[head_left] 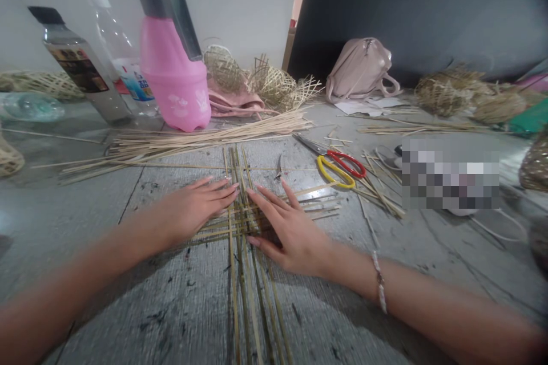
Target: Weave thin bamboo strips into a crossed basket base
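Note:
Thin green-tan bamboo strips (242, 274) lie crossed over and under each other on the grey surface, forming a loose woven cross. My left hand (199, 205) rests flat over the left side of the crossing, its fingers stretched toward the middle. On the other side, my right hand (293, 228) lies with fingers spread, the tips touching the strips near the crossing. Neither hand is closed around a strip. Parts of the sideways strips are hidden under both hands. A small curved metal blade (279, 166) lies just beyond my right fingertips.
Scissors (336, 168) with red and yellow handles lie right of the weave. Behind are a bundle of pale strips (205, 137), a pink spray bottle (175, 80), plastic bottles (88, 68), woven pieces (278, 85) and a pink bag (359, 71). A pixelated patch covers something at right.

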The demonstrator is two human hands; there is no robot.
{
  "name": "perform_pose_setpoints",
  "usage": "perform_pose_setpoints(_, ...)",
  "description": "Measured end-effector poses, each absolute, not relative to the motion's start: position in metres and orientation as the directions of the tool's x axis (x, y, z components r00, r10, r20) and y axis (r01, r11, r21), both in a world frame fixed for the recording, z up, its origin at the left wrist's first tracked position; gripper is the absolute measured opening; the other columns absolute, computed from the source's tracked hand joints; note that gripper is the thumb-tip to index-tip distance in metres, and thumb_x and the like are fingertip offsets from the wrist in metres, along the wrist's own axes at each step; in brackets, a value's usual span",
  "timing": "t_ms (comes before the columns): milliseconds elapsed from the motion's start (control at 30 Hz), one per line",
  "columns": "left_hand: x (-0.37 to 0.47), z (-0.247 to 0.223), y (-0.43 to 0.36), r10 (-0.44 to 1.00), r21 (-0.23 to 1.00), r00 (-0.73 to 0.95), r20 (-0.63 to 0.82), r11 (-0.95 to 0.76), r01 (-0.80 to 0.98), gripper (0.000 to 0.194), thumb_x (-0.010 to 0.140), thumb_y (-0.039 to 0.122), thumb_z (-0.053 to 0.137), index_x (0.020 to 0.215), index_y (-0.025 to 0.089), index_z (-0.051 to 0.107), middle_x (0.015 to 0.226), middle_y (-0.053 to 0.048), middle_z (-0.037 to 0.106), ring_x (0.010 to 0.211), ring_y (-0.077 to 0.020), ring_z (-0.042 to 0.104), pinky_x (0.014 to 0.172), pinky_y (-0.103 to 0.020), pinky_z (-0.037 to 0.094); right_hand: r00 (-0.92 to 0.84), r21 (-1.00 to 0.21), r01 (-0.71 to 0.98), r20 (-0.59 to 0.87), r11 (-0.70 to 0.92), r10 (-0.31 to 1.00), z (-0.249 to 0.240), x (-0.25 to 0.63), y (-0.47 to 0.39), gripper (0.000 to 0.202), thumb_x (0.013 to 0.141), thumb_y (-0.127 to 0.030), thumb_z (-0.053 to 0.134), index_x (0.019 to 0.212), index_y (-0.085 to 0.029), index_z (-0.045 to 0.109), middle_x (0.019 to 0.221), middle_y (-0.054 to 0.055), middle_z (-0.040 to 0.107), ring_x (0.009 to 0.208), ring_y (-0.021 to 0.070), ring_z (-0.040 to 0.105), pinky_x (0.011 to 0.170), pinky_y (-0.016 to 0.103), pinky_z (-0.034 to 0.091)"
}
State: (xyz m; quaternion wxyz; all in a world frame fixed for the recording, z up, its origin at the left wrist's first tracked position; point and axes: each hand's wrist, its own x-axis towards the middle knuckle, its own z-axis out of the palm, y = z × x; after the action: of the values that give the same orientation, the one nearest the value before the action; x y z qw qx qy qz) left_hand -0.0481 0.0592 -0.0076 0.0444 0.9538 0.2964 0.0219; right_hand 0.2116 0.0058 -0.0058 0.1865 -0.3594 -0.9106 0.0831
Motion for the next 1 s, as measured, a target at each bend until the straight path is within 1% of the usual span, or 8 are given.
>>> perform_pose_setpoints(100, -0.044, 0.008, 0.046, 0.578, 0.051, 0.814, 0.050, -0.816, 0.576, 0.048, 0.097, 0.018, 0.033, 0.144, 0.018, 0.044, 0.154, -0.008, 0.036, 0.144, -0.0215, 0.032, 0.118, -0.043, 0.021, -0.679, -0.303, 0.608, 0.280, 0.734, 0.678, -0.002, 0.214, 0.006, 0.056, 0.095, -0.026, 0.039, 0.147, -0.008, 0.030, 0.148, 0.015, 0.046, 0.144, 0.0253, 0.030, 0.120, 0.058, 0.007)
perform_pose_setpoints(200, -0.040, 0.026, 0.022, 0.555, 0.041, 0.830, 0.049, -0.832, 0.554, 0.052, 0.092, 0.021, 0.042, 0.144, 0.016, 0.043, 0.153, -0.010, 0.038, 0.142, -0.0255, 0.035, 0.119, -0.044, 0.021, -0.690, -0.329, 0.589, 0.269, 0.738, 0.672, 0.002, 0.216, 0.007, 0.062, 0.084, -0.014, 0.037, 0.146, -0.007, 0.034, 0.150, 0.012, 0.043, 0.146, 0.0222, 0.026, 0.122, 0.054, 0.002)
perform_pose_setpoints(300, -0.036, 0.033, 0.004, 0.549, 0.058, 0.836, 0.001, -0.834, 0.548, 0.066, 0.086, 0.023, 0.053, 0.149, 0.016, 0.035, 0.156, -0.010, 0.032, 0.143, -0.0273, 0.033, 0.120, -0.045, 0.020, -0.696, -0.332, 0.590, 0.253, 0.736, 0.672, 0.003, 0.217, 0.008, 0.069, 0.077, -0.014, 0.038, 0.146, -0.005, 0.036, 0.151, 0.011, 0.041, 0.146, 0.0224, 0.025, 0.122, 0.053, 0.000)
perform_pose_setpoints(500, -0.022, 0.016, 0.011, 0.522, 0.014, 0.841, -0.143, -0.849, 0.529, 0.085, 0.082, 0.053, 0.072, 0.149, 0.016, 0.035, 0.154, -0.016, 0.032, 0.140, -0.0326, 0.036, 0.114, -0.045, 0.031, -0.692, -0.336, 0.618, 0.197, 0.711, 0.694, 0.002, 0.216, 0.008, 0.062, 0.084, -0.018, 0.039, 0.146, -0.009, 0.037, 0.153, 0.010, 0.039, 0.145, 0.0237, 0.027, 0.121, 0.054, -0.002)
perform_pose_setpoints(600, -0.017, 0.015, 0.012, 0.444, -0.049, 0.893, -0.070, -0.896, 0.441, 0.064, 0.090, 0.041, 0.066, 0.145, 0.018, 0.042, 0.151, -0.012, 0.041, 0.137, -0.0290, 0.043, 0.114, -0.042, 0.032, -0.685, -0.360, 0.614, 0.200, 0.703, 0.701, 0.003, 0.217, 0.008, 0.061, 0.085, -0.020, 0.041, 0.144, -0.008, 0.039, 0.152, 0.011, 0.041, 0.144, 0.0240, 0.031, 0.121, 0.054, -0.002)
perform_pose_setpoints(700, -0.013, 0.028, 0.004, 0.323, -0.092, 0.944, 0.060, -0.940, 0.328, 0.039, 0.101, 0.020, 0.041, 0.139, 0.018, 0.049, 0.143, -0.007, 0.052, 0.128, -0.0219, 0.053, 0.112, -0.037, 0.036, -0.676, -0.406, 0.603, 0.197, 0.687, 0.710, 0.003, 0.217, 0.009, 0.061, 0.083, -0.020, 0.043, 0.143, -0.009, 0.041, 0.150, 0.012, 0.042, 0.142, 0.0237, 0.034, 0.120, 0.055, 0.001)
perform_pose_setpoints(867, -0.016, 0.048, -0.006, 0.211, -0.148, 0.954, 0.214, -0.958, 0.245, 0.042, 0.100, 0.008, 0.027, 0.132, 0.010, 0.055, 0.131, -0.009, 0.063, 0.119, -0.0184, 0.061, 0.109, -0.032, 0.039, -0.668, -0.430, 0.594, 0.207, 0.679, 0.715, 0.002, 0.218, 0.010, 0.058, 0.083, -0.020, 0.047, 0.141, -0.011, 0.045, 0.149, 0.012, 0.044, 0.141, 0.0232, 0.037, 0.120, 0.055, 0.004)
perform_pose_setpoints(1000, -0.027, 0.040, -0.012, 0.230, -0.186, 0.928, 0.294, -0.938, 0.292, 0.046, 0.094, 0.001, 0.031, 0.135, 0.008, 0.051, 0.138, -0.010, 0.058, 0.125, -0.0187, 0.055, 0.114, -0.032, 0.033, -0.676, -0.313, 0.605, 0.284, 0.732, 0.680, -0.003, 0.218, 0.009, 0.054, 0.089, -0.025, 0.050, 0.141, -0.013, 0.045, 0.149, 0.011, 0.045, 0.139, 0.0248, 0.039, 0.120, 0.055, 0.004)
